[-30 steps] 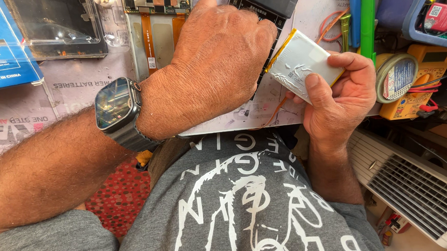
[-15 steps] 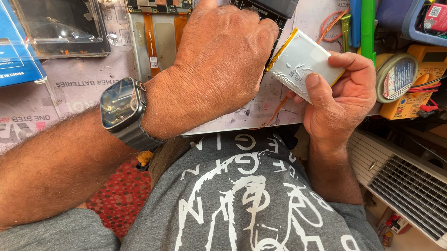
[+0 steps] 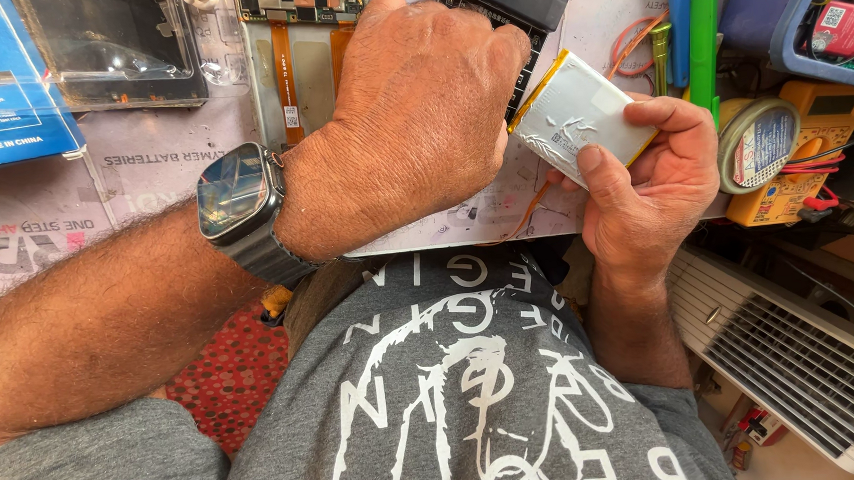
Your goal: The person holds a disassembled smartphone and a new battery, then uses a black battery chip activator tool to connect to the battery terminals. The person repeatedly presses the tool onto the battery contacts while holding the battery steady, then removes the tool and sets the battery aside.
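- I see the right hand (image 3: pixel 652 189) gripping the silver battery pouch (image 3: pixel 574 117), thumb across its face, fingers curled behind its far edge
- The pouch tilts, its long axis running from upper left down to lower right, just right of the left hand (image 3: pixel 414 127)
- The left hand's knuckles face me; its fingers are hidden, so I cannot tell their state
- The pouch's left corner sits touching or just beside that hand; which, I cannot tell

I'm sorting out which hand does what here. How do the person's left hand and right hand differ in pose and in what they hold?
The right hand grips a flat silver battery pouch between thumb and fingers; whether the left hand holds anything cannot be seen. The left hand shows its back, knuckles up; the right hand shows thumb and curled fingers. The left wrist bears a smartwatch; the right wrist is bare. Both are over the cluttered workbench.
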